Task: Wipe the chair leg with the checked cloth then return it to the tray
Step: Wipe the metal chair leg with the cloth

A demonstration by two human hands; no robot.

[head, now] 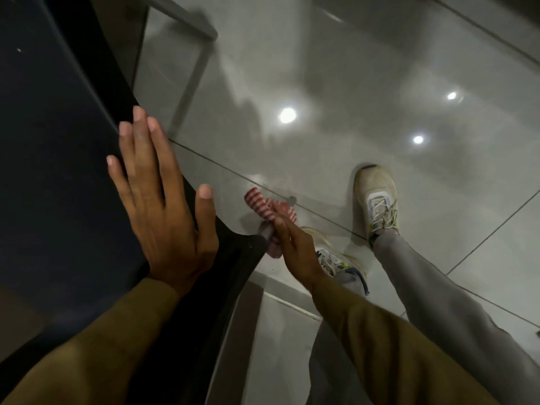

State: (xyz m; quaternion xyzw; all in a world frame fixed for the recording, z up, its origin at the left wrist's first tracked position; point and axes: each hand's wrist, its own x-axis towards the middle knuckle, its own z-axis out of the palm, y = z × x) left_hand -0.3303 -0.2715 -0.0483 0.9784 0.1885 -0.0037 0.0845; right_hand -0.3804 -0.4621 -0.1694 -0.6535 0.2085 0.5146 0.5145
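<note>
Closest to the camera, 2 sleeves in brown are reaching down and away. The left hand (159,197) is lying flat and spread wide on the dark chair seat (58,141), fingers (128,147) fanned toward the seat's edge, holding nothing, apparently bracing the chair.

Just past the seat's corner, the right hand (295,244) is closing around the checked cloth (263,207), red and white, bunched up. The cloth is sticking out beyond the fingertips, up and to the left of the hand, and it is wrapping what looks like the chair leg (267,230), a greyish bar showing only a sliver between cloth and seat corner. Whether the cloth goes fully around the leg or only presses one side, I cannot tell.

So the wiping step is in hand, with the return to the tray not yet done. No tray is showing anywhere in this view. The next move is likely calling for a firm stroke along the leg with the grip kept snug, then a turn away to find the tray.

Beyond the hand, 2 pale trainers (377,200) are standing on the glossy tiled floor (350,68), with 3 ceiling lights reflecting in it. Farthest off, a grey metal frame (190,80) is standing at upper left, blurred.
</note>
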